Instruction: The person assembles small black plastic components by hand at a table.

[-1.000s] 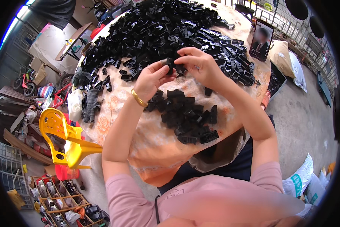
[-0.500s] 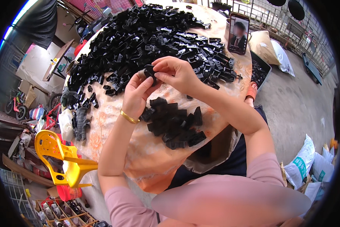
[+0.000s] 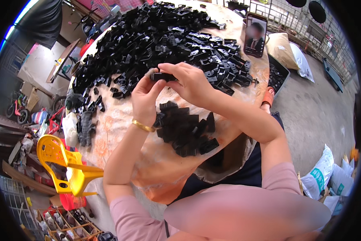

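Above the table, both hands meet on one small black plastic part [image 3: 162,76]. My left hand [image 3: 145,94], with a gold bangle at the wrist, grips its left end between thumb and fingers; something pale wraps a fingertip there. My right hand [image 3: 191,82] pinches the part's right end, its fingers closed and partly hiding it. Behind the hands spreads a large heap of black plastic parts [image 3: 148,44]. A smaller pile of black parts [image 3: 184,130] lies nearer to me, below my wrists.
The round table has an orange flowered cloth [image 3: 108,136]. A phone [image 3: 255,36] stands upright at its far right, near a black crate [image 3: 279,74] of parts. A yellow plastic chair [image 3: 64,164] is at left; sacks [image 3: 319,172] lie on the floor at right.
The black part has turned from a tilted pose to lying nearly level between my fingers. My right hand has shifted slightly, its fingers now further over the part.
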Demonstrator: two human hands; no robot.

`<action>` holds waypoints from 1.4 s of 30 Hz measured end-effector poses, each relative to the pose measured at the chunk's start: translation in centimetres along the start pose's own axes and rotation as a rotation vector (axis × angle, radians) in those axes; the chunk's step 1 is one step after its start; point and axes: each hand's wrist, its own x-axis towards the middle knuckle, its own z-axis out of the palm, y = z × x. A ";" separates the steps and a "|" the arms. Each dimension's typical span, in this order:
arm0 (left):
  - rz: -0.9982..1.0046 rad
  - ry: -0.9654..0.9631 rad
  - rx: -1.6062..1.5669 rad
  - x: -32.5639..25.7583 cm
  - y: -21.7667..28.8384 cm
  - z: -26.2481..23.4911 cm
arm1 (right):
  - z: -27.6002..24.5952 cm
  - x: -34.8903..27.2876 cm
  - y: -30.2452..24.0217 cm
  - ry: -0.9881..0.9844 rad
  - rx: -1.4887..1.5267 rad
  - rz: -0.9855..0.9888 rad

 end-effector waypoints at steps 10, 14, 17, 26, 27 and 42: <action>0.009 -0.192 0.212 0.6 4.1 -0.8 | -2.0 1.5 3.0 -0.137 0.367 0.334; 0.033 -0.556 0.820 0.2 5.7 -2.0 | -0.8 0.9 4.9 -0.205 -0.076 0.038; -0.059 -0.836 1.204 -0.5 6.2 -0.4 | 1.0 -0.7 4.3 -0.407 -0.414 -0.078; 0.251 -0.179 1.230 4.1 0.7 -3.8 | 0.4 -0.3 3.1 -0.585 -0.627 -0.148; 0.337 -0.142 1.409 4.4 0.0 -4.0 | 0.4 -0.4 2.9 -0.584 -0.628 -0.149; -0.147 -0.222 0.395 3.2 1.5 -3.2 | -0.7 0.8 2.1 -0.157 0.599 0.666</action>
